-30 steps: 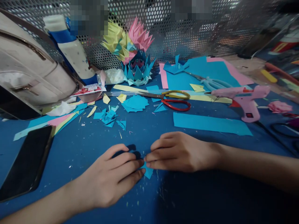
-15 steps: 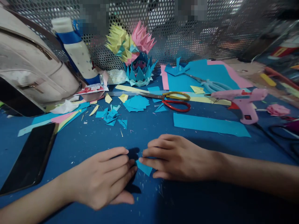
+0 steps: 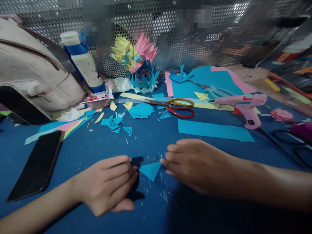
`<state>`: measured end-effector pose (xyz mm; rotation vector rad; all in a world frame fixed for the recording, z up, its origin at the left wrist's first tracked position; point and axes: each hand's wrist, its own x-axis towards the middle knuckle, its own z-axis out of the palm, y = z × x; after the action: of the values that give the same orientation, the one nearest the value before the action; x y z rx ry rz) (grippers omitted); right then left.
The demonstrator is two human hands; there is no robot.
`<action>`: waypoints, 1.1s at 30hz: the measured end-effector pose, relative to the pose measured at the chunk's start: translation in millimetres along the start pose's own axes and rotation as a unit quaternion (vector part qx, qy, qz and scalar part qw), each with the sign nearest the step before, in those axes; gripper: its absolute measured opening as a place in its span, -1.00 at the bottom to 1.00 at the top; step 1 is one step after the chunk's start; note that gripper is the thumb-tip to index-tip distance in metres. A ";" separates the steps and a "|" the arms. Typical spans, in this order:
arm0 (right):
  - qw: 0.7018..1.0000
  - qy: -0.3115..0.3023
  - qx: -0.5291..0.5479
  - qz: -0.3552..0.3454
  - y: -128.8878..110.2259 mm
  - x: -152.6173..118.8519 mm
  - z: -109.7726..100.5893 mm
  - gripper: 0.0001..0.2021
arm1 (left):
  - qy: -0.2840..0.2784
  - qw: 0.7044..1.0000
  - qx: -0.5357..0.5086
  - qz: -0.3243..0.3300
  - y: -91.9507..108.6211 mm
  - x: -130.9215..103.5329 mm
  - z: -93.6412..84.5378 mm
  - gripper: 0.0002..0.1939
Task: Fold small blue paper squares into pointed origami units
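Note:
A small folded blue paper triangle [image 3: 150,171] lies on the blue tabletop between my hands, one point toward me. My left hand [image 3: 109,185] rests at its left corner, fingers side by side and loosely bent, thumb held apart. At the right corner is my right hand [image 3: 192,162], its fingers curled in and the fingertips on the paper's tip; its thumb is hidden. Beyond the hands sit a heap of folded blue pieces [image 3: 115,123], a stack of blue paper [image 3: 141,110] and a long blue strip [image 3: 214,130].
Scissors [image 3: 181,112], pliers [image 3: 219,91] and a pink glue gun [image 3: 251,105] with a cord lie behind. Paper flowers [image 3: 143,78] stand by the perforated metal panel [image 3: 170,55]. To the left are a phone [image 3: 36,164], a bottle [image 3: 85,65] and a pale bag [image 3: 36,68].
My right hand has slid right and its fingers have curled in, uncovering most of the blue triangle. My left hand stays almost where it was. The view has shifted slightly.

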<state>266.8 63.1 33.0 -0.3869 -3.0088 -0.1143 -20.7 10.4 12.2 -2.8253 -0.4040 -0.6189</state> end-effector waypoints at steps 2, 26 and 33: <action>1.000 0.017 0.012 -0.017 3.9 7.4 5.5 -0.81 | 0.024 0.999 0.028 0.017 2.7 -6.2 2.8 -0.46; 0.973 0.084 0.169 0.135 8.1 24.3 26.9 -0.80 | -0.022 0.997 -0.005 -0.078 4.1 15.9 8.7 -0.58; 0.967 0.070 0.182 0.162 13.2 24.4 30.9 -0.92 | -0.028 0.996 -0.020 -0.083 1.6 12.2 9.2 -0.60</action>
<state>243.8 84.6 5.9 -0.7791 -2.7012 0.4123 -6.1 14.0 9.1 -2.8729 -0.6485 -0.5873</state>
